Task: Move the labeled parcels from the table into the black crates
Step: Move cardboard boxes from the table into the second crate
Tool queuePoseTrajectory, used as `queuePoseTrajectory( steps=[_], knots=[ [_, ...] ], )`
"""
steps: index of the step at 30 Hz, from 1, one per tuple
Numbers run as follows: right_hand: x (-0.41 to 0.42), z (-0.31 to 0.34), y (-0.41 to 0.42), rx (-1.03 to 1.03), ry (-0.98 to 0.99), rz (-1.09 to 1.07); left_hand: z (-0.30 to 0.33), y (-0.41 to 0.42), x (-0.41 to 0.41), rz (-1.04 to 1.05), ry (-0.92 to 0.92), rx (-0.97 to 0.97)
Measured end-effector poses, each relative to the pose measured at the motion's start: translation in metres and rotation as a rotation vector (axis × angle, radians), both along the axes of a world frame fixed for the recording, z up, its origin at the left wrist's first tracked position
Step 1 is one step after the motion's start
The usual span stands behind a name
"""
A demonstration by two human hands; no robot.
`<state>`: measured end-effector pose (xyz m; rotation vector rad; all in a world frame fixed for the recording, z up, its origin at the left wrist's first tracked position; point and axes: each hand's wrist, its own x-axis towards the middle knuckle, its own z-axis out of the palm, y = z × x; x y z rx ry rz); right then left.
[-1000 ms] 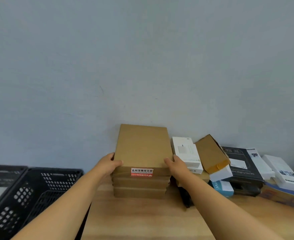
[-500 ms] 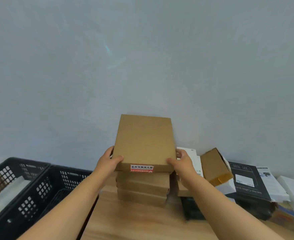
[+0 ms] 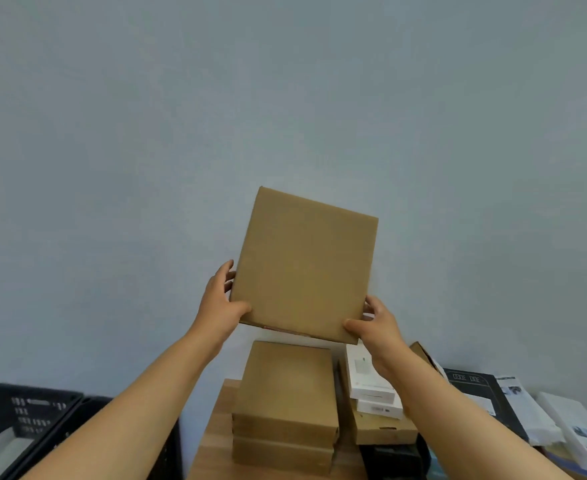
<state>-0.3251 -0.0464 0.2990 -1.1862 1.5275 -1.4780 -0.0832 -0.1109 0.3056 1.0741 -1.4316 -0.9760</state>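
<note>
Parcel (image 3: 304,268), flat brown cardboard, is held in the air above the stack of brown boxes (image 3: 285,407) on the table (image 3: 216,441), its broad face tilted toward you. Your left hand (image 3: 217,306) grips its left lower edge; your right hand (image 3: 377,327) grips the right lower corner. Black crates (image 3: 25,420) stand at lower left.

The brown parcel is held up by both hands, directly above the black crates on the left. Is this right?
Not quite. In the head view both hands, left and right, hold the brown parcel above the stack of brown boxes, not above the black crates.
</note>
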Motion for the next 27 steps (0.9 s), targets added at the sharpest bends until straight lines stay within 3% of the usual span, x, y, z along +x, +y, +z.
queuePoseTrajectory(
  steps=[7, 13, 18, 27],
  knots=[
    [-0.003, 0.029, 0.007, -0.078, -0.009, -0.058, 0.031, 0.001, -0.002, -0.024, -0.038, -0.069],
    [-0.009, 0.046, 0.011, -0.082, -0.040, -0.062, 0.046, 0.004, 0.000, -0.140, 0.153, -0.059],
    [-0.008, 0.052, 0.013, -0.079, -0.115, -0.031, 0.047, 0.001, 0.008, -0.161, 0.229, -0.082],
    [-0.016, 0.046, 0.020, -0.067, -0.114, 0.020, 0.045, 0.000, 0.026, -0.294, 0.316, 0.048]
  ],
)
